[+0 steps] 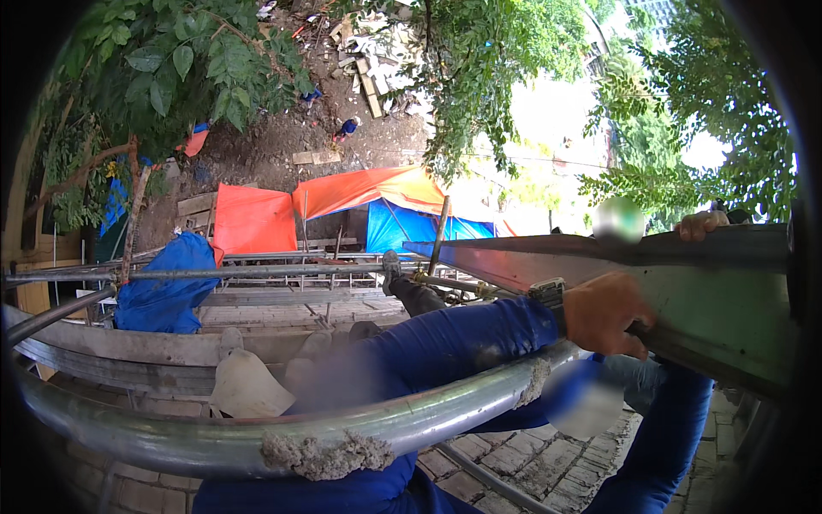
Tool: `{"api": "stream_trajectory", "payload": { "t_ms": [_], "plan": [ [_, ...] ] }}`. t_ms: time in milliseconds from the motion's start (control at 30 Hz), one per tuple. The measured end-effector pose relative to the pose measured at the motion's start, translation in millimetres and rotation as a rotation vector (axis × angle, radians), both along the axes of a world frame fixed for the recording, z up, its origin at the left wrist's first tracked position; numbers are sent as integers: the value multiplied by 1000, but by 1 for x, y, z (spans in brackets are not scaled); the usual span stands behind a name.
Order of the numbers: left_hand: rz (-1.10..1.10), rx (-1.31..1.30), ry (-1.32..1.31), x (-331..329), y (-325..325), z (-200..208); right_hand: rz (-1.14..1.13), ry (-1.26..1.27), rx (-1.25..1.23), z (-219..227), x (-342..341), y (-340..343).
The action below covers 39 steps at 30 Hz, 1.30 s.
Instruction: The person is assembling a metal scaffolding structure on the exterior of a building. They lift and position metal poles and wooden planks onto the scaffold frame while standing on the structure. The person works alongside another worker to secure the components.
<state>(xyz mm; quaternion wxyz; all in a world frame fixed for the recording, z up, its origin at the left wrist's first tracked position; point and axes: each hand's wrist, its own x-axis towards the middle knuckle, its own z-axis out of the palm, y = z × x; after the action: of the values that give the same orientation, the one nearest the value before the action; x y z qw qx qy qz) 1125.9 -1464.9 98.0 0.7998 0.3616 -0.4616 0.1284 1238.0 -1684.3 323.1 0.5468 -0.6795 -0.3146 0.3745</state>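
Note:
A blue-sleeved arm with a wristwatch [548,293] reaches across the middle from the left; I take it for mine. At its end my left hand [606,313] has its fingers curled round the lower edge of a long, flat panel [719,300]. The panel is greyish green with a dark border, and it narrows to a point toward the left. Another blue sleeve [664,437] rises at the lower right and passes behind the panel; the hand there is hidden. Over the panel's upper edge hooks another hand [702,225], apparently a person's on the far side.
A thick steel pipe [214,441] caked with mortar [330,454] curves across the foreground. A white hard-hat-like shape [248,385] lies behind it. Thinner scaffold pipes [257,271], a blue tarp [169,283] and an orange tarp [254,219] are beyond. Far below stands a person [348,128].

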Motion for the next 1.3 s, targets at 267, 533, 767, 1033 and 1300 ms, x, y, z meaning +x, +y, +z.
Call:
{"api": "stream_trajectory", "payload": {
  "t_ms": [267,533,767,1033,1300],
  "plan": [
    [-102,-149,56,10,-20,-11,1,-34,-31,15,6,34],
    [-74,121,32,10,-11,-56,-49,-35,-23,15,0,41],
    [-105,37,132,-1,-27,-61,-81,-17,12,8,-5,36],
    [-138,11,195,1,-25,-18,-452,-187,55,-23,-20,-18],
    [-102,-343,71,13,0,24,-359,-200,85,-17,-24,0]
  ]
}}
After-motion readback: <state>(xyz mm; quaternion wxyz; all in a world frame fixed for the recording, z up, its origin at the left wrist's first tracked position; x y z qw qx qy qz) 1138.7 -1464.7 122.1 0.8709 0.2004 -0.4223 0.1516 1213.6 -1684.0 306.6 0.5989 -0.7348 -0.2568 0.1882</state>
